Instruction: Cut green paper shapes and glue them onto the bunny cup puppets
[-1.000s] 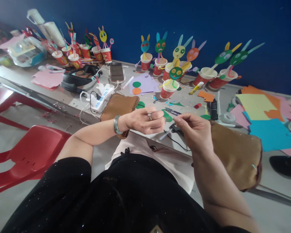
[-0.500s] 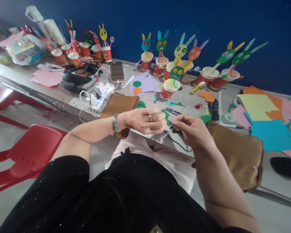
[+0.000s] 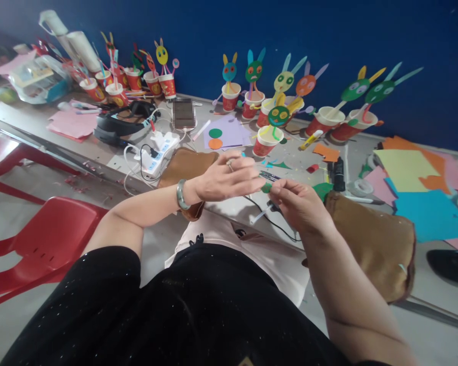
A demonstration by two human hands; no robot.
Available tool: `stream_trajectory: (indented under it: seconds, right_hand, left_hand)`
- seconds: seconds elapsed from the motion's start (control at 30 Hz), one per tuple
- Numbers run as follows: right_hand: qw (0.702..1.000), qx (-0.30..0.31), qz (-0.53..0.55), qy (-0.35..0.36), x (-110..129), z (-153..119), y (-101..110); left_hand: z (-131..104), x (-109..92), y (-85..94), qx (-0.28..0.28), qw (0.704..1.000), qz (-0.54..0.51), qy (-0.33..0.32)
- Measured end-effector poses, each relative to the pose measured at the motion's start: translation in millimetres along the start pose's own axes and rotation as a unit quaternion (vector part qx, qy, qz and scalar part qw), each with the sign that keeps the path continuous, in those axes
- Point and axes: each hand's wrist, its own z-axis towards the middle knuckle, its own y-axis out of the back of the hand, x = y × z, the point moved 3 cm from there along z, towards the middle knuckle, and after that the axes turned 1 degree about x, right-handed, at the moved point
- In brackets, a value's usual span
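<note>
Between the thumb and fingers of my right hand (image 3: 299,203) is a small green paper piece (image 3: 266,188). My left hand (image 3: 231,178), with a ring and a bangle, reaches toward that piece; its fingers are bent and blurred, and I cannot make out whether they grip anything. Just beyond my hands lies a dark pen-like object (image 3: 269,176). A white stick (image 3: 261,214) sits near the table edge below them. Farther back, a red cup (image 3: 267,141) holds a green-faced paper figure (image 3: 278,116).
More cups with rabbit-eared figures (image 3: 255,71) line the blue wall. A power strip (image 3: 160,155) and brown pouch (image 3: 189,165) lie left. To the right are markers (image 3: 339,174), tape (image 3: 362,187), a brown bag (image 3: 370,244) and coloured paper (image 3: 429,213).
My left hand has lifted slightly away, its fingers less curled. The green piece now shows at my right fingertips, and the green paper seen on the table behind my left hand is hidden.
</note>
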Motion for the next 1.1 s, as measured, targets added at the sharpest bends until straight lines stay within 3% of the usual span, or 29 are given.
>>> stream_trajectory:
  seconds: [0.1, 0.2, 0.33, 0.67, 1.1]
  right_hand:
    - [0.997, -0.060, 0.009, 0.042, 3.6, 3.5, -3.9]
    - [0.993, -0.086, 0.008, 0.075, 4.3, 8.9, -8.7]
    - [0.991, -0.100, -0.004, 0.090, 0.0, 15.6, -12.2]
    - [0.991, -0.097, -0.047, 0.080, -3.3, 22.1, -11.8]
    - [0.975, -0.029, -0.209, 0.077, 8.4, 54.8, 14.1]
  left_hand:
    - [-0.6, 2.8, -6.5, -0.113, 0.990, -0.032, 0.075]
    - [2.9, 0.1, -11.2, -0.140, 0.973, -0.143, 0.118]
    - [8.2, -0.5, -9.7, -0.144, 0.946, -0.245, 0.159]
    - [7.0, 13.7, -15.7, -0.134, 0.921, -0.293, 0.219]
    - [27.7, 42.2, -22.7, -0.069, 0.953, -0.209, 0.208]
